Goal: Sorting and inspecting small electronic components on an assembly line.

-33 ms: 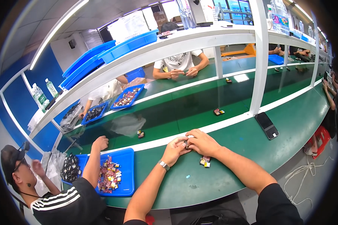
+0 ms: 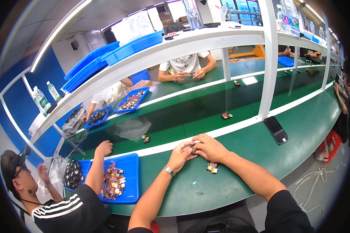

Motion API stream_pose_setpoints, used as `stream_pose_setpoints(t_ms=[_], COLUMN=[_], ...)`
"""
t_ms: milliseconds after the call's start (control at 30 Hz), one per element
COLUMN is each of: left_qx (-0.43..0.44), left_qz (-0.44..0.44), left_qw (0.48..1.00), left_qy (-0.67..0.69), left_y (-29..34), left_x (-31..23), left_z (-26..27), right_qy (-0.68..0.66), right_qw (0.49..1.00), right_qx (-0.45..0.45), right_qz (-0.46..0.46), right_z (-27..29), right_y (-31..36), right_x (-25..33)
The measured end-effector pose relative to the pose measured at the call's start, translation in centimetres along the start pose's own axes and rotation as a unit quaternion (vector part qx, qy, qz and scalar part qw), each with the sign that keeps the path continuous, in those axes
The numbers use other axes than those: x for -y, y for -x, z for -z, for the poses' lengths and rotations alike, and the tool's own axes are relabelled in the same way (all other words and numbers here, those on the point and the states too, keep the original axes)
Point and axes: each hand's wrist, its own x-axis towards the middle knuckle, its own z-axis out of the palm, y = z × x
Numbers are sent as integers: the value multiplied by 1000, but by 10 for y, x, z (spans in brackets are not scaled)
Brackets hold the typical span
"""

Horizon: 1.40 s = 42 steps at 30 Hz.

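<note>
My left hand [image 2: 180, 156], with a metal-banded watch [image 2: 169, 171] at the wrist, meets my right hand [image 2: 210, 148] above the near strip of the green table [image 2: 245, 186]. Both sets of fingers close round one small dark part [image 2: 193, 149], mostly hidden by them, so its kind does not show. Just below my right hand lie small pieces with red, yellow and white labels [image 2: 212, 167]. A tiny light-blue scrap [image 2: 194, 182] rests nearer to me.
On the left, a co-worker's arm [image 2: 96, 167] reaches over a blue tray [image 2: 134, 174] of labelled pieces. Beside it, another tray holds black parts [image 2: 73, 174]. A phone [image 2: 276, 130] lies right of a white post [image 2: 269, 62]. Small parts [image 2: 145, 139] sit on the green belt [image 2: 171, 132].
My hands look the same. The co-worker's raised hand at the left has shifted slightly to the right.
</note>
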Motion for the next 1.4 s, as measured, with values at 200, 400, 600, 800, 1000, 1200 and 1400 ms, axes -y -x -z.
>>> stream_pose_setpoints(t_ms=[200, 400, 600, 800, 1000, 1200, 1400], left_qx=[43, 34, 28, 37, 18, 21, 13], left_qz=[-8, 1, -13, -17, -12, -12, -15], left_qw=[999, 999, 999, 999, 1000, 1000, 1000], left_qy=[4, -19, -26, 19, 17, 14, 16], left_y=[2, 3, 2, 0, 1, 0, 0], left_x=[-4, -5, -2, 2, 2, 3, 2], left_z=[2, -4, -3, 1, 3, 1, 2], right_qy=[-89, -114, -158, -127, -115, -129, -137], right_qw=[992, 986, 983, 978, 975, 969, 964], right_qx=[-14, -4, 11, -71, -108, -100, -119], right_qz=[-83, -121, -97, -149, -160, -188, -194], right_z=[1, 2, 6, -9, -17, -18, -18], right_y=[-1, 2, 4, 7, 8, 9, 7], right_x=[8, 9, 6, 14, 17, 18, 19])
